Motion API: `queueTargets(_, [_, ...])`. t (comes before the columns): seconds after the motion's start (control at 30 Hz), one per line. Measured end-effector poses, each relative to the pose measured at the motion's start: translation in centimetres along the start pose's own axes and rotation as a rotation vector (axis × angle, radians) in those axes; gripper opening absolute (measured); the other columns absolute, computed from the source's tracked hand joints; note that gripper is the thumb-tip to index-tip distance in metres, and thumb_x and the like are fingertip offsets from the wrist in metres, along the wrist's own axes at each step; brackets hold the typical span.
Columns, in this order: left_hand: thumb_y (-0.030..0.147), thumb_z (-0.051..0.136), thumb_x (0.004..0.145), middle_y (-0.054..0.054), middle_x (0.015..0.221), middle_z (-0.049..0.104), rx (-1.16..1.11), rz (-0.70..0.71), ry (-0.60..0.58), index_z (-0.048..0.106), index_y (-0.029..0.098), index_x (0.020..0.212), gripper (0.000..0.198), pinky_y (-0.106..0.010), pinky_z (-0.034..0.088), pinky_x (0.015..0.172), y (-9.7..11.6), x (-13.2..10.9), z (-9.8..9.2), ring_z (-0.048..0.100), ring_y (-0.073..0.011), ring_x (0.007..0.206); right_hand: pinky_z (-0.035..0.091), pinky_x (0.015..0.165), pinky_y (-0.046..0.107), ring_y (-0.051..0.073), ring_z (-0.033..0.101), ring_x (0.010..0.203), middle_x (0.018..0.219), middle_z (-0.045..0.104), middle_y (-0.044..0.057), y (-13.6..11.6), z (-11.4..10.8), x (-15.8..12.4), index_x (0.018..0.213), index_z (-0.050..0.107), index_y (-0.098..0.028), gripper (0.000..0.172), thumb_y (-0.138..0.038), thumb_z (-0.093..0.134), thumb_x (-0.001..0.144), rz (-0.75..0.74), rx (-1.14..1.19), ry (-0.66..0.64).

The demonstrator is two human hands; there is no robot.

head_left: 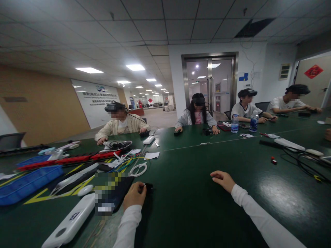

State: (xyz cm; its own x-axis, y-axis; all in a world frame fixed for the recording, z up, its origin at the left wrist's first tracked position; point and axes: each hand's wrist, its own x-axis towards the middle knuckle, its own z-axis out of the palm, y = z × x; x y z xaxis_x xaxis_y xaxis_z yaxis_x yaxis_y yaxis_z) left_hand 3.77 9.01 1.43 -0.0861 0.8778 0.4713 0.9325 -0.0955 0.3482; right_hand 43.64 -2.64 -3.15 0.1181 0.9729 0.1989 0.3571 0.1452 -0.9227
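Observation:
My left hand point(134, 195) rests on the green table with its fingers curled around a small black object point(149, 187). The object's exact kind is hidden by the fingers. Close by on the left lies a dark pad-like item point(124, 189), partly blurred out, and a long white device point(69, 220) marked 13. My right hand point(223, 179) is held over the table further right. Its fingers stretch loosely to the left and hold nothing.
Blue trays point(31, 184), a red strip point(77, 159), a coiled white cable point(139, 169) and tangled wires crowd the left side. Black cables point(297, 158) and a small red-and-black item point(273, 160) lie right. Several people in headsets sit opposite, near two water bottles point(234, 124).

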Motion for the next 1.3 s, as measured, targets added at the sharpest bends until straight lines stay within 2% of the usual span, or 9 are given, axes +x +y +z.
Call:
queueTargets(0.3, [0.033,0.048,0.069,0.002,0.082,0.057,-0.005,0.03,-0.013,0.054,0.022,0.075,0.013,-0.021,0.036,0.057,0.0,0.0,0.1,0.053,-0.0102,0.065,0.046,0.078,0.033,0.018,0.057,0.087,0.094,0.061,0.002,1.4,0.4,0.8,0.092,0.059,-0.019,0.024,-0.028,0.058,0.07,-0.021,-0.008,0.021])
queueTargets(0.67, [0.032,0.045,0.07,0.001,0.081,0.056,0.022,0.0,0.011,0.05,0.022,0.074,0.012,-0.022,0.035,0.055,0.3,-0.1,-0.1,0.053,-0.0118,0.066,0.045,0.079,0.033,0.018,0.056,0.088,0.096,0.06,0.002,0.9,0.2,0.6,0.094,0.058,-0.019,0.024,-0.03,0.057,0.072,-0.015,-0.016,-0.005])
queueTargets(1.3, [0.031,0.047,0.069,0.003,0.081,0.057,0.027,0.085,-0.027,0.051,0.023,0.077,0.013,-0.021,0.038,0.06,-0.4,0.2,0.8,0.054,-0.0105,0.066,0.045,0.08,0.033,0.018,0.056,0.088,0.095,0.06,0.002,0.8,0.2,0.6,0.093,0.058,-0.019,0.023,-0.029,0.056,0.072,0.005,-0.02,-0.008])
